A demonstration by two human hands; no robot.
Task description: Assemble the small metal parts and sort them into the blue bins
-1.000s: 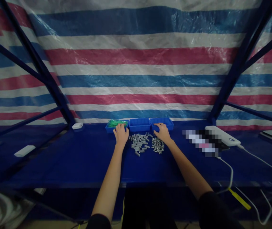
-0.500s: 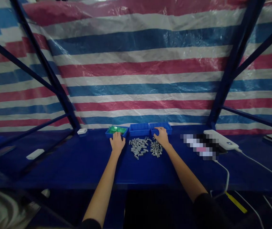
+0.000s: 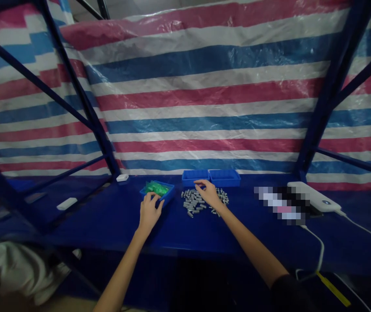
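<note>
My left hand [image 3: 150, 210] is closed on the near edge of a blue plastic tray [image 3: 169, 197], with the thumb at its right corner. Crumpled green plastic bags [image 3: 156, 188] lie inside this tray, which sits slightly askew. Over the metal pieces hovers my right hand [image 3: 207, 193], its fingers apart and nothing seen in them. Beneath and left of it is a pile of small grey metal cylinders [image 3: 194, 202]. A second pile of smaller shiny metal pieces [image 3: 224, 197] is partly hidden behind my right hand and wrist.
Two more blue trays [image 3: 192, 173] [image 3: 226, 177] stand side by side at the back, before a striped tarp [image 3: 205, 125]. At right lie a white power bank [image 3: 312, 197] with a cable and a blurred-out item. Small white boxes [image 3: 67, 203] are at left. Blue frame posts flank the table.
My left hand has drawn the tray of green bags nearer and leftward, out of line with the other trays. My right hand has shifted left over the metal pieces. The view has turned slightly.
</note>
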